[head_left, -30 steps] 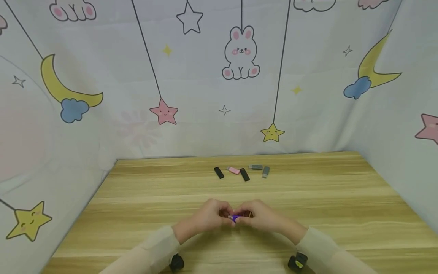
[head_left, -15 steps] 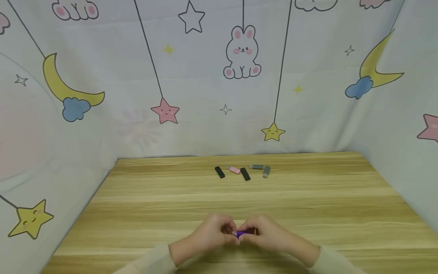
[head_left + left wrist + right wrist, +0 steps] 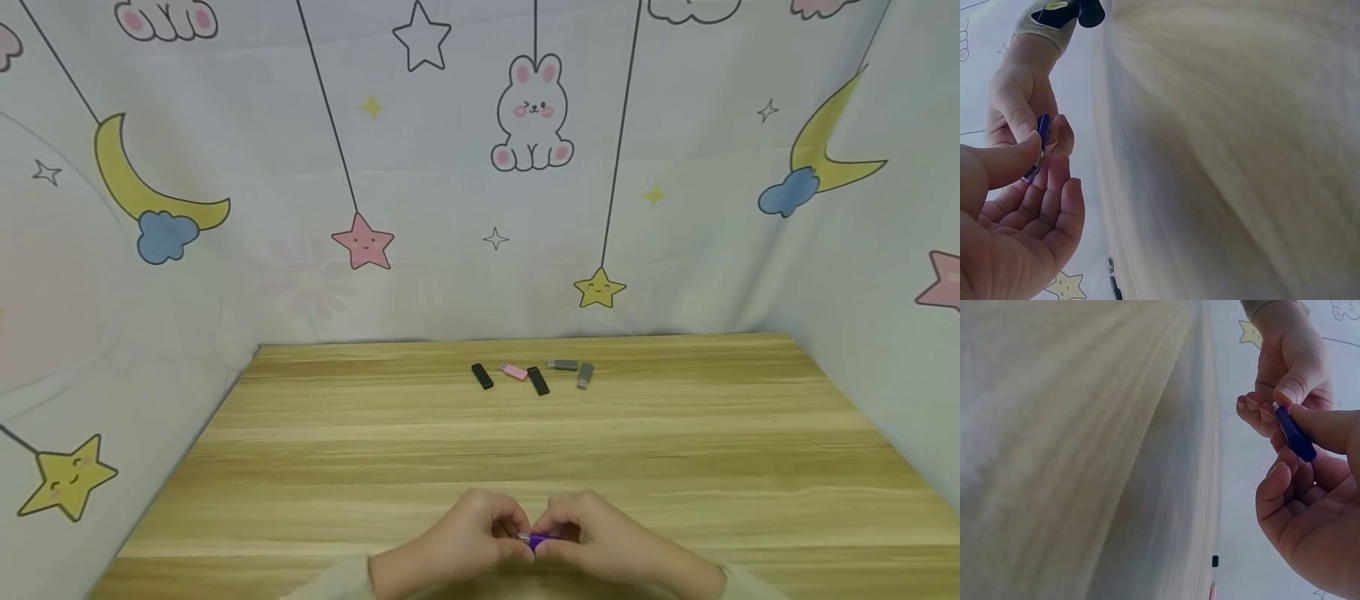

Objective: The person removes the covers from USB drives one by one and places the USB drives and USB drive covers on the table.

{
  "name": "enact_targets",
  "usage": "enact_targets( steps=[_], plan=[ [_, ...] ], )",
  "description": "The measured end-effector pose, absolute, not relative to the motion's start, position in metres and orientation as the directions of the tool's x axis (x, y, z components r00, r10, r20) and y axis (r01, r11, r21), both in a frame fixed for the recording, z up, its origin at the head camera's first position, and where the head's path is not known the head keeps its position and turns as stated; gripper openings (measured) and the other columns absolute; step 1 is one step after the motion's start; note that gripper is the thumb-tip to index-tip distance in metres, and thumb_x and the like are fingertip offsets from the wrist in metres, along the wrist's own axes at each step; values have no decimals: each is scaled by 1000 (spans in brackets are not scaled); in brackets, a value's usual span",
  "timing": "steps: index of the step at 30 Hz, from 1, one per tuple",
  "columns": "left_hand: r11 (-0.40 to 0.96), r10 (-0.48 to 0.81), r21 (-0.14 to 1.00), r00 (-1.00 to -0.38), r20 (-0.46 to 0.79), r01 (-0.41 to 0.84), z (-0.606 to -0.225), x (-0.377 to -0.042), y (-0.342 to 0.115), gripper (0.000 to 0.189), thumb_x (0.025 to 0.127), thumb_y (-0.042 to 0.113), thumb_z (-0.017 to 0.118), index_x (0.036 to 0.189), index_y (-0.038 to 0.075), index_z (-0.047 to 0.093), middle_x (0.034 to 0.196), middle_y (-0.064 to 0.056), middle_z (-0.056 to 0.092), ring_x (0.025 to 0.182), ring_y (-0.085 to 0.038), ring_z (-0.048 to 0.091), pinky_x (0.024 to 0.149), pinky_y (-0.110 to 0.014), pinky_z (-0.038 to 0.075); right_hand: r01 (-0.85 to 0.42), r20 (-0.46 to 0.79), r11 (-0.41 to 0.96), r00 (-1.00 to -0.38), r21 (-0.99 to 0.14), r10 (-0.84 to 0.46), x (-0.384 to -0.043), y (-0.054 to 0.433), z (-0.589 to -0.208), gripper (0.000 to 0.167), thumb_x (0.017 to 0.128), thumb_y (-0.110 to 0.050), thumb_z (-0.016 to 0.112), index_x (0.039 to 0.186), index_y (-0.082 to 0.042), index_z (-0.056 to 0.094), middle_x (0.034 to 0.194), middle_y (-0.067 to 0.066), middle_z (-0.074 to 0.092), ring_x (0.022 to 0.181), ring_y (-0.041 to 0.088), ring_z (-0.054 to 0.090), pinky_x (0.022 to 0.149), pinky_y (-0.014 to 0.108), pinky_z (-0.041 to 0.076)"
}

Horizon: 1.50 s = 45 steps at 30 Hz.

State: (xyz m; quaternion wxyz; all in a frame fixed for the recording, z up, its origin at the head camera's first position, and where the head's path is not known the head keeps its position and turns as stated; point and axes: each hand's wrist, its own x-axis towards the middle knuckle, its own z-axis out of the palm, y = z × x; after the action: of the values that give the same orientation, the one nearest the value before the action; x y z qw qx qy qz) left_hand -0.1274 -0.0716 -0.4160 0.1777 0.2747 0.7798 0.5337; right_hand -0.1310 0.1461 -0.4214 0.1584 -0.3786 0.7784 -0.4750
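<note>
Purple USB stick (image 3: 537,542) sits right between the two hands, over the near part of the table (image 3: 360,450). We see the left hand (image 3: 480,535) pinching it at the metal end (image 3: 1276,405), while the right hand (image 3: 591,535) has the purple body between thumb and forefinger. So both sets of fingers are holding the same stick, and the fingertips pretty much meet around it. The right wrist view gives us the best look at that purple body, with the right hand's other fingers loosely curled near it.

Farther back we've got five more: a black stick (image 3: 482,376) on the left, a pink stick (image 3: 514,372), a second black stick (image 3: 538,381) just beside the pink one, a gray stick (image 3: 564,365) lying sideways, and a second gray stick (image 3: 585,376) turned lengthwise. Behind all that we spot a white cloth (image 3: 435,158) printed with a bunny, stars and moons.
</note>
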Motion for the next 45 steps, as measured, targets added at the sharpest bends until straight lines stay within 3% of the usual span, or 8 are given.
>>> enact_targets(
  steps=[23, 45],
  plan=[
    [246, 627, 940, -778, 31, 235, -413, -124, -72, 7, 80, 2, 76, 81, 2, 69, 72, -3, 68, 62, 2, 55, 57, -15, 48, -538, 265, 142, -608, -831, -748, -126, 148, -424, 19, 95, -19, 61, 103, -6, 73, 85, 3, 63, 75, -6, 46, 61, 19, 48],
    [231, 656, 941, -754, 36, 246, -411, -124, -72, 5, 81, 1, 74, 83, -1, 70, 74, -7, 69, 63, 2, 56, 57, -14, 48, -513, 256, 123, -604, -850, -754, -124, 148, -426, 20, 95, -19, 61, 105, -6, 73, 76, 3, 54, 74, -7, 41, 61, 18, 46]
  ],
)
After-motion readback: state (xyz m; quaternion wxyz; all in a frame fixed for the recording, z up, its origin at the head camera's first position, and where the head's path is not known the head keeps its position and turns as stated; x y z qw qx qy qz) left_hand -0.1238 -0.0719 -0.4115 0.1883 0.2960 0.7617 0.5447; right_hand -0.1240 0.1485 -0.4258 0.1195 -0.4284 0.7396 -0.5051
